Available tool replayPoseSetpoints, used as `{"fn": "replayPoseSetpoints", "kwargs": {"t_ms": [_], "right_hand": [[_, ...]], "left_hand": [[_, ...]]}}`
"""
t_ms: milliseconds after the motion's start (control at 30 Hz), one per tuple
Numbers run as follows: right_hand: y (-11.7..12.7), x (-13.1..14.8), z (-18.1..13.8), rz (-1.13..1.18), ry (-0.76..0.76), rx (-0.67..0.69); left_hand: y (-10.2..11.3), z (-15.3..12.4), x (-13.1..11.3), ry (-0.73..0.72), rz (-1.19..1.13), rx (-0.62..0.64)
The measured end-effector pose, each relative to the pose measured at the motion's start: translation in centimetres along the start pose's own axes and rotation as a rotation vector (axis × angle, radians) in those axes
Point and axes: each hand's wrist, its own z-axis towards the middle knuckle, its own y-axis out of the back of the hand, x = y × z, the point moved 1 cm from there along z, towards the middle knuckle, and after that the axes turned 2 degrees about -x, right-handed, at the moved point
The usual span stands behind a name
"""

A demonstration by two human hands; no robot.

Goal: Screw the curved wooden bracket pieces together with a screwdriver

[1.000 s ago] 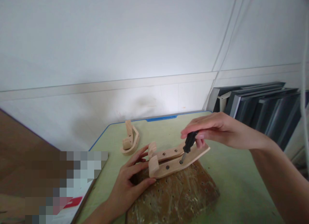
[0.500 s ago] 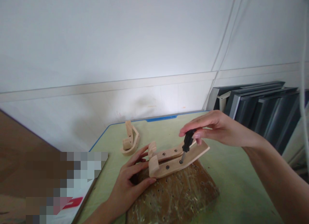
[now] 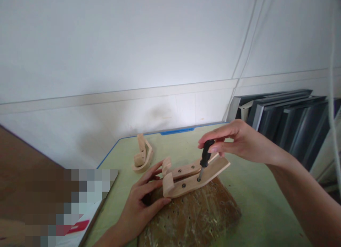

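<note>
My right hand (image 3: 236, 142) pinches the black handle of a small screwdriver (image 3: 204, 161), its tip standing in a screw hole of a pale curved wooden piece (image 3: 193, 179). That piece, two bent slats with dark screw heads, lies on a brown perforated board (image 3: 197, 218) wrapped in clear film. My left hand (image 3: 142, 208) rests on the board's left end, fingers spread against the upturned end of the wooden piece.
A second curved wooden piece (image 3: 142, 158) stands further back on the pale green table (image 3: 255, 201), near its blue-edged rim. Dark grey panels (image 3: 290, 119) lean against the wall at right. A white cable (image 3: 243, 53) runs down the wall. A blurred patch covers the lower left.
My right hand has risen slightly and turned on the screwdriver handle, with the tip staying in the same hole. The left hand and wooden piece are almost unmoved.
</note>
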Motion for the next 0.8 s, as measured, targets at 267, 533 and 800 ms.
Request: {"fn": "replayPoseSetpoints", "kwargs": {"t_ms": [267,533,800], "right_hand": [[-0.7,-1.3,0.4,-0.293,-0.018,-0.192],[-0.6,0.7,-0.2,-0.204,0.042,-0.045],[-0.9,0.7,-0.2,-0.424,0.017,-0.15]], "left_hand": [[-0.1,-0.1,0.1,0.003,-0.02,-0.001],[0.0,-0.1,0.2,0.008,-0.005,0.014],[-0.2,-0.2,0.2,0.004,-0.013,0.012]]}}
